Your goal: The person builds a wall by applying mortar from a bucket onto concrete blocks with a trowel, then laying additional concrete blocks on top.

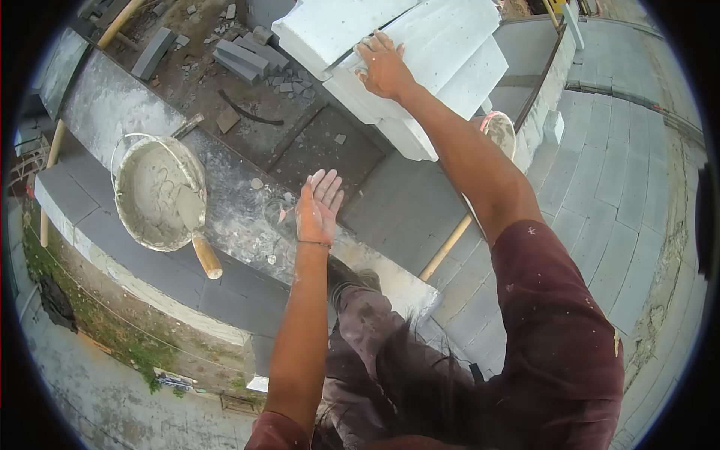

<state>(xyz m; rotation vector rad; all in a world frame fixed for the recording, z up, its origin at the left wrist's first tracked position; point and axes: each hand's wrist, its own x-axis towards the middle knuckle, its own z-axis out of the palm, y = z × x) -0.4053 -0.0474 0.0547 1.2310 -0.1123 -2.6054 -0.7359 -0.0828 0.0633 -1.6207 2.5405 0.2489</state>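
Observation:
My right hand (384, 66) lies with spread fingers on top of a stack of pale concrete blocks (442, 52), near the gap between two of them. Palm up, my left hand (319, 208) is held over the mortar-stained plank (236, 199) with its fingers stretched out and nothing in it. To the left of that hand, a bucket of grey mortar (154, 180) stands on the plank. A trowel rests in it, its blade partly in the mortar and its wooden handle (207, 257) sticking out over the rim.
Below the planks, loose grey blocks (244, 60) and rubble lie on the ground. A second bucket (497, 133) is partly hidden behind my right arm. Wooden poles (445, 247) stick out under the plank edges. Grey block walls (600, 165) run along the right and lower left.

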